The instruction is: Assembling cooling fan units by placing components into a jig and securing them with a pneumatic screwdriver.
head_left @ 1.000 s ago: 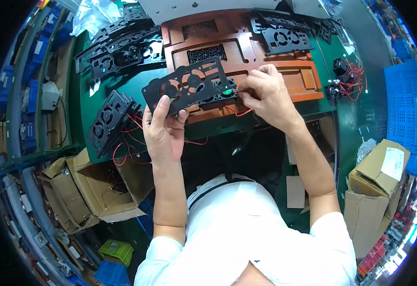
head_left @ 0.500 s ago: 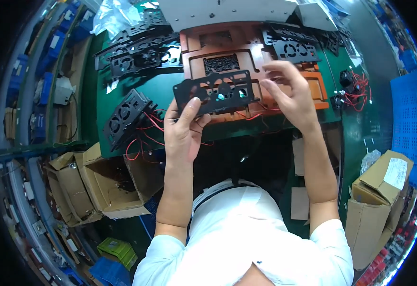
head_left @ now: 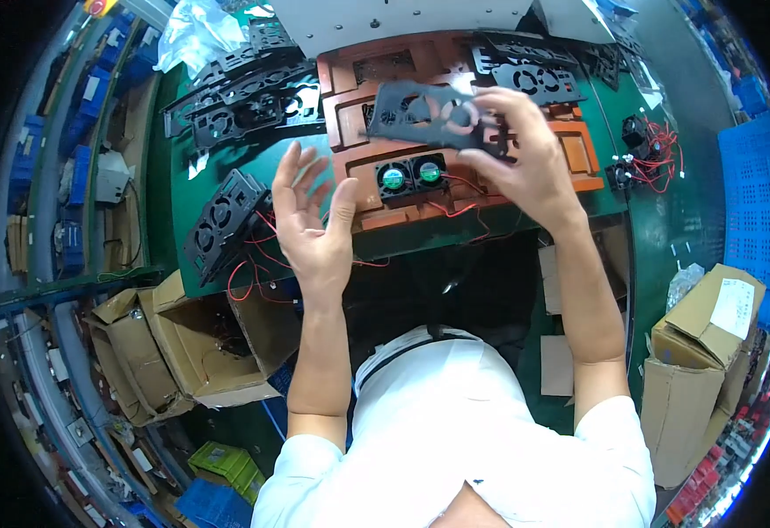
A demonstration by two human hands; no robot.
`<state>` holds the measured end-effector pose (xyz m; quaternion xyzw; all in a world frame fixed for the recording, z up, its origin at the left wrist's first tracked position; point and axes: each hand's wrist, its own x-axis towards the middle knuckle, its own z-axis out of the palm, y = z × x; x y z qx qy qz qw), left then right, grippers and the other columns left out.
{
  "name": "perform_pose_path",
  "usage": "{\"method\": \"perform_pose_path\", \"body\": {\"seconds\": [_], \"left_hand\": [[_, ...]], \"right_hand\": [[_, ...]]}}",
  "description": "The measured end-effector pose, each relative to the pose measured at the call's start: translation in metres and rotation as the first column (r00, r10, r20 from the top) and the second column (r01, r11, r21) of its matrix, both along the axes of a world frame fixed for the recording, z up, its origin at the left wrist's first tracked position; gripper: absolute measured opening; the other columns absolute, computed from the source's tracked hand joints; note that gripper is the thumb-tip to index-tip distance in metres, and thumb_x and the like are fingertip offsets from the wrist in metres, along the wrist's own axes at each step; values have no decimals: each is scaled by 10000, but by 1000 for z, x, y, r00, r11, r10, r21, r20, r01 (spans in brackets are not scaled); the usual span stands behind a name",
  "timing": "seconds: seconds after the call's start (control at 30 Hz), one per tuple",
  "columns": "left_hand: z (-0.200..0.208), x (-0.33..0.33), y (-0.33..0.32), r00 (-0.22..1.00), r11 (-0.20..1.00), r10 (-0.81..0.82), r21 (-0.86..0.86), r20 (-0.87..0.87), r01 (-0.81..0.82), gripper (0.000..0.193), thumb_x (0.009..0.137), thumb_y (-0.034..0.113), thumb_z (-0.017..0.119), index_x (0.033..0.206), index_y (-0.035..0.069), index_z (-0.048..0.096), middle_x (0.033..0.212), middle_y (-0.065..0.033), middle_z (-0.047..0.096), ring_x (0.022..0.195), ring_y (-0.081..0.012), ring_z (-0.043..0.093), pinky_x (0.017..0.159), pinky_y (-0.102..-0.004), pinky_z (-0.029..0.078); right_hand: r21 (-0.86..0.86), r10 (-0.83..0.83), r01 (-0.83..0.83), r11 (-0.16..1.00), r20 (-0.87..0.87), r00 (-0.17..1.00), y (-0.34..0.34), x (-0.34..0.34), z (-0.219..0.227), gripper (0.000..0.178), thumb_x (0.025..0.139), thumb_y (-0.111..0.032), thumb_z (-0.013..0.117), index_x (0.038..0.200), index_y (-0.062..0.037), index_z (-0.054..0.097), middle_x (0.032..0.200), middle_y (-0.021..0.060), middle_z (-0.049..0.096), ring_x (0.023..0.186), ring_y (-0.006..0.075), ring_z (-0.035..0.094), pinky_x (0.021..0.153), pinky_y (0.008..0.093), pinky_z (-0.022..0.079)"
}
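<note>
My right hand (head_left: 530, 163) pinches the right end of a black perforated bracket plate (head_left: 429, 134) between thumb and fingers. The plate is tilted and slightly blurred above the orange fixture (head_left: 343, 163). My left hand (head_left: 316, 238) is raised at the fixture's left near corner, fingers apart, holding nothing. Side by side in the fixture's near recess lie two small black cooling fans (head_left: 410, 174) with green round labels. Their red wires (head_left: 451, 211) trail to the right over the near edge. The plate partly hides the recess behind it.
Stacked black brackets stand on the green table at back left (head_left: 240, 110), near left (head_left: 222, 220) and back right (head_left: 534, 81). More wired fans (head_left: 635, 132) lie at the right edge. A white metal housing (head_left: 402, 22) borders the back; cardboard boxes (head_left: 213, 352) stand below.
The bracket plate has passed from my left hand to my right and moved right and away from me. My left hand has let go and opened. The two fans now show uncovered.
</note>
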<state>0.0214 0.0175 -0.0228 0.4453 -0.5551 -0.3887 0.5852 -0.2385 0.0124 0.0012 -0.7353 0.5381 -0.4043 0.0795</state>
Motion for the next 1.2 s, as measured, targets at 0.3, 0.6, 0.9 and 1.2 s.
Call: {"method": "perform_pose_path", "body": {"seconds": [0.3, 0.6, 0.9, 1.2], "left_hand": [[-4, -7, -9, 851, 963, -139, -131, 507, 236, 933, 736, 141, 912, 1541, 65, 446, 1546, -195, 458, 1401, -380, 477, 1150, -459, 418], [-13, -11, -10, 832, 970, -146, -87, 535, 227, 891, 736, 93, 892, 1526, 85, 480, 1535, -164, 486, 1381, -371, 500, 1123, -463, 447], [-16, -8, -11, 824, 974, -155, -57, 545, 221, 871, 751, 141, 888, 1521, 74, 487, 1532, -171, 495, 1395, -372, 488, 1149, -471, 420], [-20, -10, -10, 837, 976, -128, -84, 532, 203, 856, 749, 148, 887, 1509, 65, 502, 1526, -174, 503, 1389, -368, 494, 1160, -468, 407]], "right_hand": [[-8, 186, -186, 982, 59, 981, 18, 13, -24, 710, 701, -42, 903, 1330, -90, 578, 1396, 125, 606, 1341, 334, 551, 1120, 440, 468], [-86, 139, -137, 987, 11, 990, 22, 13, -38, 739, 706, -56, 904, 1354, -119, 556, 1427, 124, 596, 1386, 353, 518, 1173, 480, 423], [1, 143, -143, 990, 15, 990, 20, 12, -38, 785, 724, -60, 901, 1415, -111, 531, 1433, 142, 586, 1378, 356, 524, 1153, 468, 447], [6, 137, -137, 991, -10, 991, 19, 12, -37, 791, 730, -67, 903, 1424, -106, 525, 1447, 143, 572, 1379, 356, 523, 1147, 461, 457]]}}
